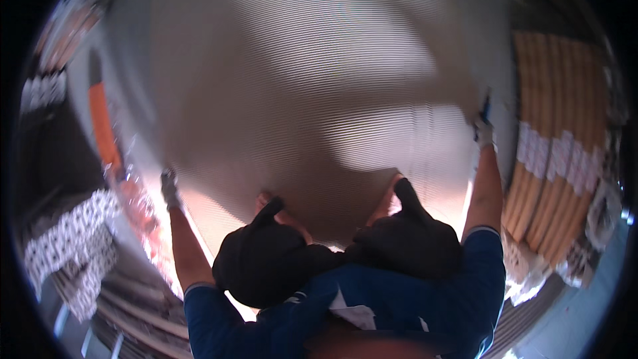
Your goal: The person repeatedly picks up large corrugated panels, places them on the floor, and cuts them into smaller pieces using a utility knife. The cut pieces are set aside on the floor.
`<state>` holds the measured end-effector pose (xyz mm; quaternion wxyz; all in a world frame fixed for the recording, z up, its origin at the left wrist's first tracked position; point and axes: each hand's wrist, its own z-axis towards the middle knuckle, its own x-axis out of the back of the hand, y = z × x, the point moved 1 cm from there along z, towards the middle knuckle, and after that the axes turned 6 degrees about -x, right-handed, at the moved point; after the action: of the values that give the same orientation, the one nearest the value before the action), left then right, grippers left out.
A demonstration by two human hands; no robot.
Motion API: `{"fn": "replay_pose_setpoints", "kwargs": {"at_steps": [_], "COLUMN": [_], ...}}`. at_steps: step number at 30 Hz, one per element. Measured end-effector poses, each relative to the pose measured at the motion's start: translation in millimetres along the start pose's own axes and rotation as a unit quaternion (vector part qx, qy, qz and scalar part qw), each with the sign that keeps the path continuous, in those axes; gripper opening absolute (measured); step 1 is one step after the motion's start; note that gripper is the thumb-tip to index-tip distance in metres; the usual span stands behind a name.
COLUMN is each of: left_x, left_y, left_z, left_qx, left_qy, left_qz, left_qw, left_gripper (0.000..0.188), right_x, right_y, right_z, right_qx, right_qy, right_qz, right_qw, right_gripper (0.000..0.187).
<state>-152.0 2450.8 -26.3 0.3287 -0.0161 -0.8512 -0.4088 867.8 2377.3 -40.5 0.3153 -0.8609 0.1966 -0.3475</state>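
A large beige sheet with fine ribs (292, 93) spreads out in front of me, bright and dark patches across it. My left hand (170, 189), in a grey work glove with dark fingers, is closed at the sheet's left edge; the grip itself is small and dim. On the right edge, my gloved right hand (485, 134) is closed around a slim blue and dark tool (487, 108) that points away from me. Whether this is a knife or a marker cannot be made out. Both arms are stretched wide.
Long brown bundled strips with white bands (538, 159) lie to the right. At left are an orange strip (104, 126), crumpled clear plastic wrap (143, 209) and stacked white patterned pieces (73, 233). My bare feet (392, 203) are at the sheet's near side.
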Motion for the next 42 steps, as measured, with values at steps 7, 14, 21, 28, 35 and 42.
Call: {"fn": "replay_pose_setpoints", "kwargs": {"at_steps": [7, 14, 21, 28, 35, 42], "left_x": [-12, -17, -23, -30, -28, -7], "left_y": [22, 16, -1, 32, 38, 29], "left_z": [-15, -27, -30, -51, -51, -35], "left_qx": [-0.036, -0.107, -0.130, -0.053, -0.075, -0.114], "left_qy": [0.055, 0.067, 0.133, 0.160, 0.146, 0.108], "left_qz": [0.180, 0.097, -0.015, 0.058, 0.102, 0.106], "left_qw": [0.981, 0.987, 0.982, 0.984, 0.981, 0.982], "left_gripper": [0.057, 0.047, 0.034, 0.070, 0.068, 0.041], "right_x": [-5, -84, -250, -401, -488, -530], "right_y": [-90, -222, -284, -230, -137, -97], "right_z": [-64, -173, -286, -369, -439, -519], "right_qx": [0.041, 0.134, 0.145, 0.247, 0.475, 0.546], "right_qy": [0.087, -0.054, -0.284, -0.383, -0.528, -0.491], "right_qz": [-0.176, -0.207, -0.290, -0.454, -0.390, -0.389], "right_qw": [0.980, 0.968, 0.902, 0.765, 0.586, 0.556], "right_gripper": [0.024, 0.023, 0.022, 0.035, 0.038, 0.039]}}
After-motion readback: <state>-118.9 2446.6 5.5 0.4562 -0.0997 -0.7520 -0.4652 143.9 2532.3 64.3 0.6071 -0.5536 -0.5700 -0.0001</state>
